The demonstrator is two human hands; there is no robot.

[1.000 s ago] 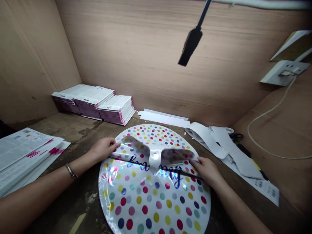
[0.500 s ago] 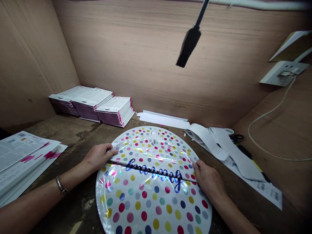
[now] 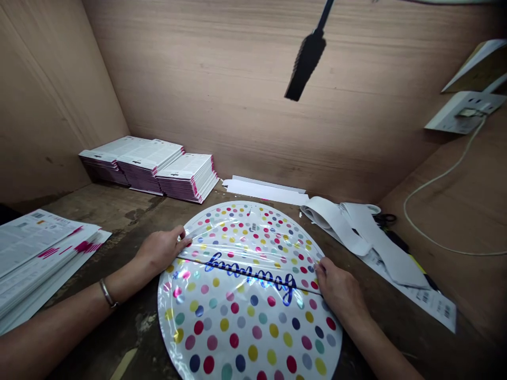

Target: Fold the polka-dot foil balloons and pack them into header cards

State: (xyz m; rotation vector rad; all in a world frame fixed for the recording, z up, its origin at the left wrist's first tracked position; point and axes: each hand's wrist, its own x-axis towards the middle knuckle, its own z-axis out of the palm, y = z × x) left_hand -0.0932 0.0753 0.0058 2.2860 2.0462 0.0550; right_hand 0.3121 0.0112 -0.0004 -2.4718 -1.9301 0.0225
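A round white foil balloon (image 3: 253,330) with multicoloured dots lies flat on the table, its near edge cut off by the picture. Across its middle runs a fold or layer edge with a dark gap beneath, crossing blue script lettering (image 3: 245,272). My left hand (image 3: 164,250), with a metal bangle at the wrist, pinches the foil at the left end of that edge. At the right end, my right hand (image 3: 336,287) grips the foil between thumb and fingers. A small printed code shows near the top of the balloon.
Several stacks of printed cards (image 3: 186,171) stand along the back left, with a looser pile (image 3: 35,253) nearer on the left. White label strips (image 3: 368,237), scissors (image 3: 386,217) and a yellow-black tool lie to the right. A black plug-like piece (image 3: 304,66) hangs overhead.
The upper layer of foil is pulled tauter, with straight creases running between my hands. Both hands keep their hold at the sides, and the view has shifted slightly.
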